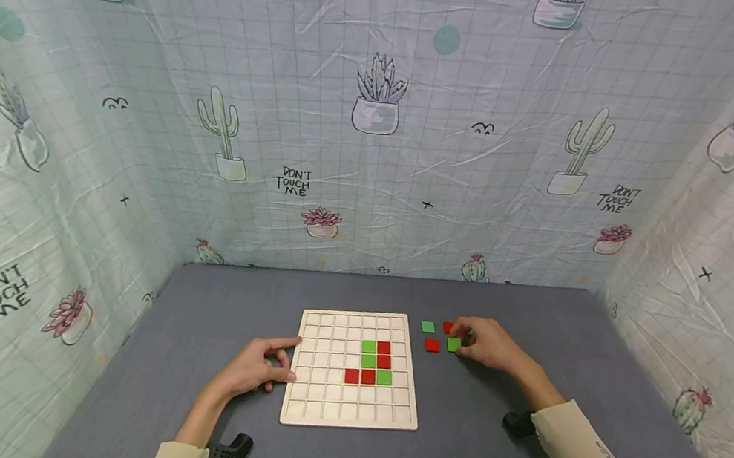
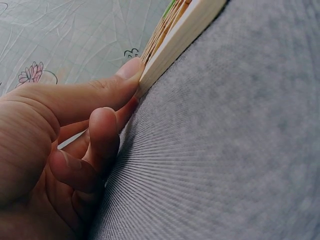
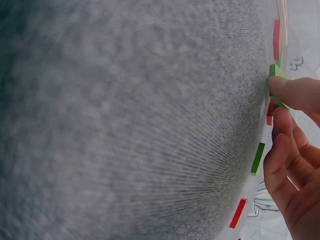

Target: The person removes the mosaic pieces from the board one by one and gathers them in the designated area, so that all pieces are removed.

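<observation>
A pale wooden grid board (image 1: 316, 395) lies on the table, with several red and green square tiles set in its cells right of centre. My left hand (image 1: 252, 368) touches the board's left edge with thumb and index finger spread along it. The thumb (image 2: 107, 92) presses at the wooden side in the left wrist view, its other fingers bent below. Right of the board, my right hand (image 1: 488, 344) pinches a green tile (image 1: 454, 344) between thumb and fingers. Close beside it lie a red tile (image 1: 431, 345), a second red tile (image 1: 448, 327), partly covered by the fingers, and another green tile (image 1: 427, 327).
More loose tiles, a green one (image 3: 257, 159) and a red one (image 3: 238, 212), lie beyond the right hand. The grey table (image 1: 233, 289) meets a hanging cloth (image 1: 414, 159) printed with cacti at the back and both sides.
</observation>
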### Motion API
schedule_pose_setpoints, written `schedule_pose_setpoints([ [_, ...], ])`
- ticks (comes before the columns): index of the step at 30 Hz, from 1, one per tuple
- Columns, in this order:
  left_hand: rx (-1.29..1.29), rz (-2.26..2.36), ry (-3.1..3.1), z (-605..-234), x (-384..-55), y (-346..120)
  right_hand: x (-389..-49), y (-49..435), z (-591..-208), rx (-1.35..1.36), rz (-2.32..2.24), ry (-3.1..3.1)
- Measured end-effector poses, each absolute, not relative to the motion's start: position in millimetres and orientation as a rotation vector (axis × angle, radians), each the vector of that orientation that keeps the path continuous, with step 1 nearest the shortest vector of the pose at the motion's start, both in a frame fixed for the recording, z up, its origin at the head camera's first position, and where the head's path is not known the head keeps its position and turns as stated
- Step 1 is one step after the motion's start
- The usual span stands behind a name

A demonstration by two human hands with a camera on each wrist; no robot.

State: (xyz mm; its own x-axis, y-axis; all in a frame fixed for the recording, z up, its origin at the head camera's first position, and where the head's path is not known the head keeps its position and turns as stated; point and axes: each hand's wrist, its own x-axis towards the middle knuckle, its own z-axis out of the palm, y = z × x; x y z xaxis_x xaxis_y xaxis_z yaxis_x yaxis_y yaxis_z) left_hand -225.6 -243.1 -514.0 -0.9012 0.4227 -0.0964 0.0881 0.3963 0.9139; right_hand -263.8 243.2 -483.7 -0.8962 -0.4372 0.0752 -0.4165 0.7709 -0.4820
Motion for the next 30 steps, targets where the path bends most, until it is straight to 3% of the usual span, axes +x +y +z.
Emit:
schedule_pose_setpoints([
  [30, 0.434, 1.492, 2.353, -512.3, -225.0, -243.0, -264.3, 243.4, -485.1, -0.706, -0.774, 2.876],
])
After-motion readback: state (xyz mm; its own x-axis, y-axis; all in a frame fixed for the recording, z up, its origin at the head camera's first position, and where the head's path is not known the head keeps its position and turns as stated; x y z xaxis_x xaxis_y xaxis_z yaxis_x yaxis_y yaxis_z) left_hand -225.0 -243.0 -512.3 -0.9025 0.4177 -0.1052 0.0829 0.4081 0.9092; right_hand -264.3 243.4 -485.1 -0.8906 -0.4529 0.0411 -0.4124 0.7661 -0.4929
